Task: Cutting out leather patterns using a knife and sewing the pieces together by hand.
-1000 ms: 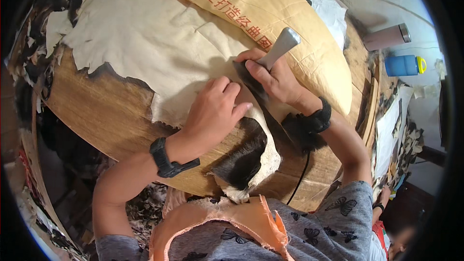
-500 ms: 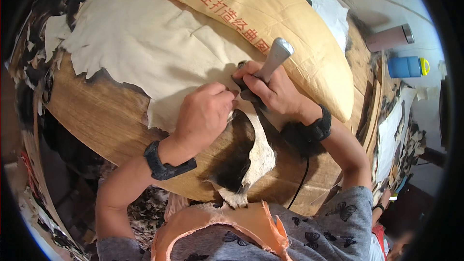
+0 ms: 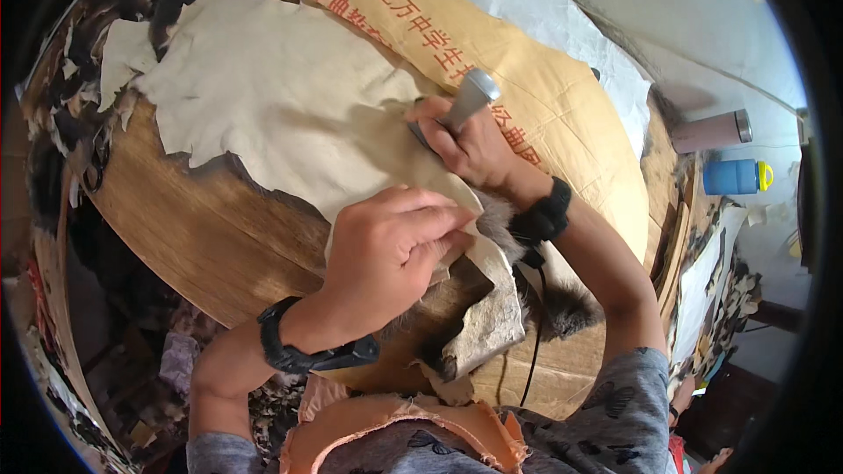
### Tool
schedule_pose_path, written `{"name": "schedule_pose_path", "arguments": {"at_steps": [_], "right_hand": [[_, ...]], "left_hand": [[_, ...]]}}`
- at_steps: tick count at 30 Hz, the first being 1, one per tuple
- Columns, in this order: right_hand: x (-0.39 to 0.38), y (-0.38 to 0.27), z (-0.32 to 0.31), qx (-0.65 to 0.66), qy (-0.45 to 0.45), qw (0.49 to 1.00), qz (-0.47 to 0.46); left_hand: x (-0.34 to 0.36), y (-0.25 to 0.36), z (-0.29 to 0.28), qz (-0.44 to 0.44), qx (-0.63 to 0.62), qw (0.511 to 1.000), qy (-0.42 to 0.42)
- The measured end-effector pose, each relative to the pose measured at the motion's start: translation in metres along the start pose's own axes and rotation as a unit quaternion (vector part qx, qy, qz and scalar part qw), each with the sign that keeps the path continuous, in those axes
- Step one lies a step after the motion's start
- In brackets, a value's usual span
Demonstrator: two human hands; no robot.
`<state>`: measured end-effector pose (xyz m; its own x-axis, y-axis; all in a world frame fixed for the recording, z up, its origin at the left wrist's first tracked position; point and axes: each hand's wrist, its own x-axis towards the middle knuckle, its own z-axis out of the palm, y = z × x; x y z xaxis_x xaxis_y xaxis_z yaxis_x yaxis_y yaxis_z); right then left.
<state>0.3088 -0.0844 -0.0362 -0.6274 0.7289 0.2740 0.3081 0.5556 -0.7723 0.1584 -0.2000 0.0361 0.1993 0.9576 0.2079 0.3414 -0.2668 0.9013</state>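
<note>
Moved farther across the hide than before, the right hand wraps around a grey-handled tool, its lower end partly hidden; the left hand, angled inward, pinches the hide's edge. Pale side up, the hide lies on the wooden surface, brown paper obscuring part of its border.

The head view looks steeply down from the wearer's head through a wide fisheye lens. It faces a wooden table at close range, placing the left hand and right hand near the frame's centre, the wearer's shirt at the lower edge and a wall at the upper right.
</note>
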Motion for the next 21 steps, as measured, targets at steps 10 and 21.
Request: {"name": "schedule_pose_path", "arguments": {"at_steps": [10, 21], "right_hand": [[0.026, 0.004, 0.003, -0.002, 0.026, 0.999, 0.021], [0.024, 0.004, 0.004, 0.000, -0.011, 0.999, 0.033]], "left_hand": [[0.010, -0.075, -0.043, -0.014, 0.442, 0.896, -0.033], [0.021, -0.056, -0.021, 0.052, 0.206, 0.976, -0.045]]}}
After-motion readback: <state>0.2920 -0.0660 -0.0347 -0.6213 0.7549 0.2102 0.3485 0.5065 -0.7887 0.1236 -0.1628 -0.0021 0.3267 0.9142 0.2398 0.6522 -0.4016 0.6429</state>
